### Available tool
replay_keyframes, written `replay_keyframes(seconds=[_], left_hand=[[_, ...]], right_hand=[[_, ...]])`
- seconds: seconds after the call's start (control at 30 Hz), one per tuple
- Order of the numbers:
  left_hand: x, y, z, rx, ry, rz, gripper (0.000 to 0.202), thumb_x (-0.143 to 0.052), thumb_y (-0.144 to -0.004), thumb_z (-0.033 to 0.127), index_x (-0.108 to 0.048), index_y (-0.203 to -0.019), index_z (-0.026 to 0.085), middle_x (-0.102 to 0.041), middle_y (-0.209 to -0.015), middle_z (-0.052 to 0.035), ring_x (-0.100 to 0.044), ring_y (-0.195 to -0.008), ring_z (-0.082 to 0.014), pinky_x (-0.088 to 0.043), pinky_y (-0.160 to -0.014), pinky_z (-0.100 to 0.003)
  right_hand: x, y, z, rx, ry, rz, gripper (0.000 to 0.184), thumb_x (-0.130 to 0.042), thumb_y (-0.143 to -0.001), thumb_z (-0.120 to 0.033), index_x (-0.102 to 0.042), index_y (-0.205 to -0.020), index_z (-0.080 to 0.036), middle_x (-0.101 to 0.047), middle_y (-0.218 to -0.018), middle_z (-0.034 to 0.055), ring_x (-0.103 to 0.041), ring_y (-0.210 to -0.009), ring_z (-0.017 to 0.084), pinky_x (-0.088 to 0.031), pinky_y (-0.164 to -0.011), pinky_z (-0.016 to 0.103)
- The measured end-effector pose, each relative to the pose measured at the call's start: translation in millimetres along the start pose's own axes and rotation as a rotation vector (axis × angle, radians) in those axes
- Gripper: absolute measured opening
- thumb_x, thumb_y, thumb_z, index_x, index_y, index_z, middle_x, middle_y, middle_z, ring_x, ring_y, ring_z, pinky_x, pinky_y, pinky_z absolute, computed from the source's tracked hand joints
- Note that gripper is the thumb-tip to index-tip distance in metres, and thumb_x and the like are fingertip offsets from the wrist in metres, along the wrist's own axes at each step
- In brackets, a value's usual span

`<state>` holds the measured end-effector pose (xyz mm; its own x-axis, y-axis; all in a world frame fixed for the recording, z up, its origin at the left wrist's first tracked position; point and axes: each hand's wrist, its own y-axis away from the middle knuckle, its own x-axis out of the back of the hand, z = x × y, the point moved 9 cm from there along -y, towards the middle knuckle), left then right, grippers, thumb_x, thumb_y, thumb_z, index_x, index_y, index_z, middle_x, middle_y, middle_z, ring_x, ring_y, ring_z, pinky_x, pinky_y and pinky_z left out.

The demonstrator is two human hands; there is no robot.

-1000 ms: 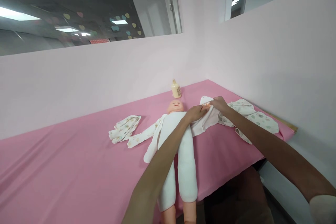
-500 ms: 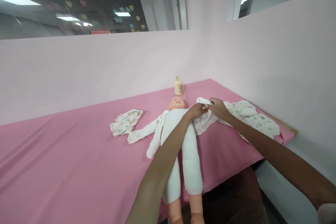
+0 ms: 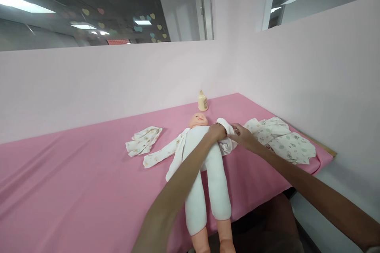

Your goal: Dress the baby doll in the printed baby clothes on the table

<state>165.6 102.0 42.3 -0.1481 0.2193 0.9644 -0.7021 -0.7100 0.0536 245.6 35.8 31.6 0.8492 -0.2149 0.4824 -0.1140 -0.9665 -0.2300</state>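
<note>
A baby doll (image 3: 192, 142) with a white cloth body lies on its back, its feet toward me. A white patterned baby shirt (image 3: 162, 154) is spread under it, one sleeve stretched out to the left over the doll's arm side. My left hand (image 3: 218, 131) reaches across the doll's chest to the shirt's right side; its fingers are hidden behind the white cloth. From the right, my right hand (image 3: 245, 137) has its fingers closed at the edge of that same bunched cloth, close to the left hand.
The doll lies on a pink-covered table (image 3: 89, 182) against white walls. A cream pump bottle (image 3: 202, 102) stands behind the doll's head. A folded patterned cloth (image 3: 144, 141) lies at left, and patterned baby clothes (image 3: 292, 146) lie at right near the table's edge.
My left hand has moved slightly left and down, its fingers now behind the cloth. The white cloth has shifted left and bunched around it; the right hand has come lower.
</note>
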Motion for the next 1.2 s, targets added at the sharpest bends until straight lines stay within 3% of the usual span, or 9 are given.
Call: replay_keyframes(seconds=[0.1, 0.23, 0.33, 0.47, 0.67, 0.83, 0.93, 1.07, 1.2], left_hand=[[15.8, 40, -17, 0.011, -0.056, 0.084, 0.034, -0.048, -0.086, 0.034, -0.06, -0.112, 0.016, -0.061, -0.121, -0.0161, -0.054, -0.114, -0.031, -0.039, -0.098, -0.041], [40.4, 116, -71, 0.176, 0.038, 0.36, 0.048, -0.037, -0.091, 0.046, -0.049, -0.128, 0.018, -0.052, -0.136, -0.0125, -0.045, -0.128, -0.0281, -0.034, -0.106, -0.041], [25.3, 166, -126, 0.444, 0.278, 0.389, 0.059, -0.041, -0.089, 0.052, -0.038, -0.137, 0.019, -0.048, -0.14, -0.0132, -0.048, -0.126, -0.0277, -0.039, -0.102, -0.041], [-3.9, 197, -156, 0.542, 0.528, 0.37, 0.063, -0.049, -0.083, 0.053, -0.04, -0.135, 0.017, -0.055, -0.133, -0.0139, -0.054, -0.119, -0.0273, -0.042, -0.099, -0.038], [-9.6, 203, -143, 0.552, 0.809, 0.335, 0.037, -0.056, -0.078, 0.049, -0.059, -0.095, 0.017, -0.068, -0.092, -0.0057, -0.064, -0.084, -0.0225, -0.05, -0.069, -0.031], [13.0, 192, -105, 0.461, 0.94, 0.415, 0.039, -0.056, -0.08, 0.045, -0.056, -0.107, 0.017, -0.068, -0.1, -0.007, -0.064, -0.087, -0.0215, -0.051, -0.071, -0.03], [22.9, 179, -73, 0.358, 0.667, 0.398, 0.027, -0.048, -0.085, 0.036, -0.055, -0.105, 0.019, -0.066, -0.105, -0.0065, -0.062, -0.095, -0.0213, -0.048, -0.077, -0.03], [22.4, 164, -35, 0.217, 0.18, 0.226, 0.019, -0.038, -0.083, 0.019, -0.054, -0.093, 0.019, -0.064, -0.086, -0.0053, -0.059, -0.078, -0.0208, -0.04, -0.066, -0.03], [25.6, 166, -30, 0.176, 0.28, 0.086, 0.022, -0.04, -0.086, 0.031, -0.057, -0.095, 0.02, -0.057, -0.072, -0.0011, -0.052, -0.064, -0.0171, -0.033, -0.054, -0.027]], right_hand=[[2, 19, 16, -0.03, 0.143, -0.048, 0.064, -0.067, -0.074, -0.04, -0.047, -0.13, -0.017, -0.057, -0.125, 0.0128, -0.056, -0.11, 0.026, -0.044, -0.089, 0.036], [3, 44, 24, 0.033, 0.313, -0.037, 0.043, -0.063, -0.077, -0.045, -0.056, -0.11, -0.019, -0.059, -0.115, 0.0091, -0.054, -0.106, 0.026, -0.043, -0.087, 0.037], [-8, 54, 19, 0.114, 0.352, -0.041, 0.022, -0.055, -0.082, -0.035, -0.058, -0.098, -0.019, -0.061, -0.106, 0.0072, -0.055, -0.1, 0.024, -0.042, -0.086, 0.035], [-25, 52, 11, 0.192, 0.3, -0.054, 0.013, -0.043, -0.084, -0.023, -0.054, -0.076, -0.02, -0.063, -0.087, 0.0051, -0.056, -0.089, 0.022, -0.041, -0.083, 0.035], [-36, 40, -2, -0.054, -0.099, -0.032, 0.018, -0.046, -0.082, -0.028, -0.043, -0.067, -0.02, -0.051, -0.065, -0.001, -0.047, -0.06, 0.015, -0.034, -0.055, 0.027], [-52, 28, -43, -0.137, -0.244, -0.026, 0.019, -0.045, -0.082, -0.024, -0.038, -0.065, -0.021, -0.045, -0.059, -0.0026, -0.042, -0.053, 0.012, -0.031, -0.049, 0.025], [-65, 16, -72, -0.032, -0.086, -0.034, 0.023, -0.044, -0.082, -0.019, -0.032, -0.062, -0.021, -0.042, -0.059, -0.0031, -0.04, -0.053, 0.011, -0.028, -0.05, 0.024], [-83, 5, -85, 0.01, 0.205, -0.141, 0.026, -0.049, -0.076, -0.014, -0.031, -0.058, -0.02, -0.041, -0.054, -0.003, -0.039, -0.052, 0.011, -0.023, -0.051, 0.025], [-83, 7, -85, 0.012, 0.255, -0.3, 0.032, -0.051, -0.081, -0.03, -0.032, -0.058, -0.019, -0.047, -0.052, -0.0027, -0.044, -0.053, 0.011, -0.026, -0.052, 0.025]])
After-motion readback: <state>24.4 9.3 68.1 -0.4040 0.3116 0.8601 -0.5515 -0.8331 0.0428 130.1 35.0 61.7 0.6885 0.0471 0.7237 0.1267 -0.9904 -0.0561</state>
